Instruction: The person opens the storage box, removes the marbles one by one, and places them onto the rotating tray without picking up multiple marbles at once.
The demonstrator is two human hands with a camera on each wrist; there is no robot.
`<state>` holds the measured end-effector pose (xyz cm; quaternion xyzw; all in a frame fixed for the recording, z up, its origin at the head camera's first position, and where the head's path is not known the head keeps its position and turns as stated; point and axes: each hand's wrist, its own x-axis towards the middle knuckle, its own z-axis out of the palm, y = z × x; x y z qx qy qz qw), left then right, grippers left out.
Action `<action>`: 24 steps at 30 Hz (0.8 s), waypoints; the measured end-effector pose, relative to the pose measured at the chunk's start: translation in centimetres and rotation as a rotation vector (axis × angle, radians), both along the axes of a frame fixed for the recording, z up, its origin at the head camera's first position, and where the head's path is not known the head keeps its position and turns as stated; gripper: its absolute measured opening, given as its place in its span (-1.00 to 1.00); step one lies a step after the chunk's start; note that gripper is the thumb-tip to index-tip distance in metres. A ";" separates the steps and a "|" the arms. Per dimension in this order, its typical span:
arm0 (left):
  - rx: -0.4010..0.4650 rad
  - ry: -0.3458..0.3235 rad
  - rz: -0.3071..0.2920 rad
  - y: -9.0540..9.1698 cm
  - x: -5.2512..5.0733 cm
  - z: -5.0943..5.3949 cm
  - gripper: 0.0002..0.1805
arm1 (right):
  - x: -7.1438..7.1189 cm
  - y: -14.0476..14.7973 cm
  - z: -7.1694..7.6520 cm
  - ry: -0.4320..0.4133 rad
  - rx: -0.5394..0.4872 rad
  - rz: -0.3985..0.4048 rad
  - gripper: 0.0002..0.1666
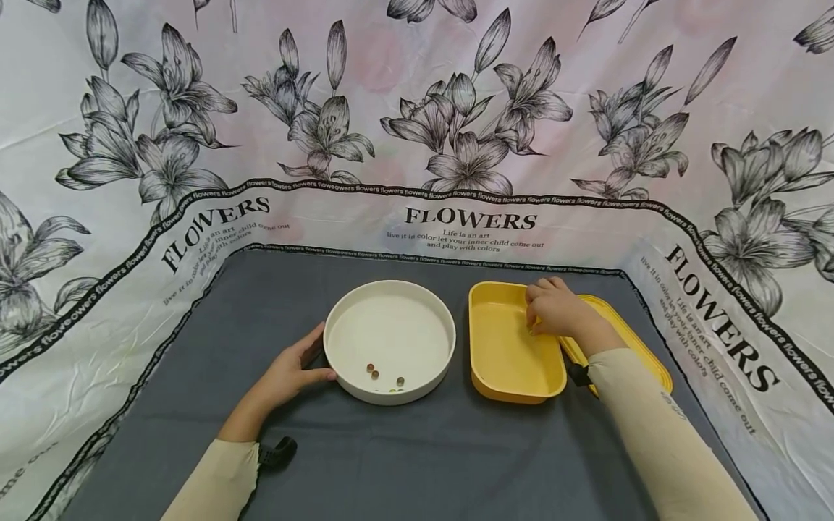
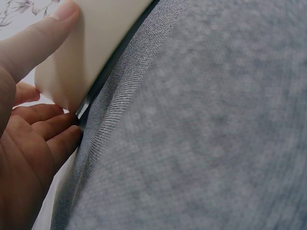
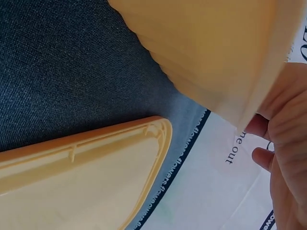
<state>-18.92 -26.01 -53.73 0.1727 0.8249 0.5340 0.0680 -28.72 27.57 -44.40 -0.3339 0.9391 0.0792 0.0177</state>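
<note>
A round white dish (image 1: 391, 322) stands on the dark grey cloth with several small brown and greenish beads (image 1: 374, 375) near its front edge. At its left side my left hand (image 1: 287, 373) touches the outer wall, thumb toward the front. In the left wrist view the thumb lies on the dish wall (image 2: 103, 36) and the loosely bent fingers meet its lower edge. My right hand (image 1: 563, 311) reaches over the right rim into a yellow rectangular container (image 1: 504, 362), fingers bent downward. A tiny yellowish speck shows at their tips; whether they pinch it is unclear.
A yellow lid (image 1: 628, 340) lies right of the container, partly behind the right forearm, and shows in the right wrist view as a rimmed lid (image 3: 86, 187). Flower-printed white cloth (image 1: 469, 217) borders the grey surface. Dark straps hang at both wrists.
</note>
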 end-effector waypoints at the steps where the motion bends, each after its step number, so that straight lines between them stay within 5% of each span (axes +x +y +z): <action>1: 0.002 -0.001 -0.002 0.0 0.0 0.0 0.19 | -0.1 0.0 -0.1 -0.001 0.008 -0.004 -0.85; 14: -0.005 0.008 -0.004 0.0 0.0 0.3 0.21 | -0.7 -0.5 -0.7 0.009 0.072 -0.017 -0.73; 24: 0.002 0.010 -0.007 0.1 0.1 0.3 0.22 | -0.6 -0.6 -1.1 -0.061 0.093 -0.018 -0.81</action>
